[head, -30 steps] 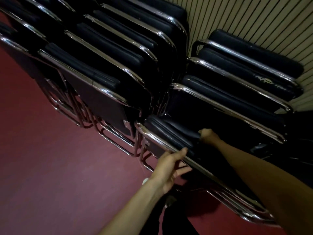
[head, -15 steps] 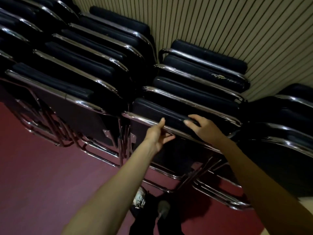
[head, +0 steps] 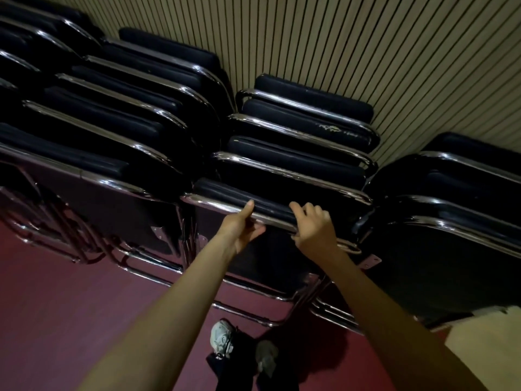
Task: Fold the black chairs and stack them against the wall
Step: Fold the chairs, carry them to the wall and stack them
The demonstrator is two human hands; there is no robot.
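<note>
We stand at wall [head: 366,52], both grips on front chair [head: 267,266] of middle stack. Left grip [head: 242,227] clasps chrome top rail [head: 214,203], thumb over, fingers under. Right grip [head: 315,230] curls over same rail. Chair folded, leaning on others behind, feet on red floor [head: 56,320]. Left stack [head: 112,131] and right stack [head: 451,193] also folded. We judge this chair nearly placed; only release left. No unfolded chairs in view.

Dim, soft view; glare on chrome tubes [head: 282,170], edges bowed.
</note>
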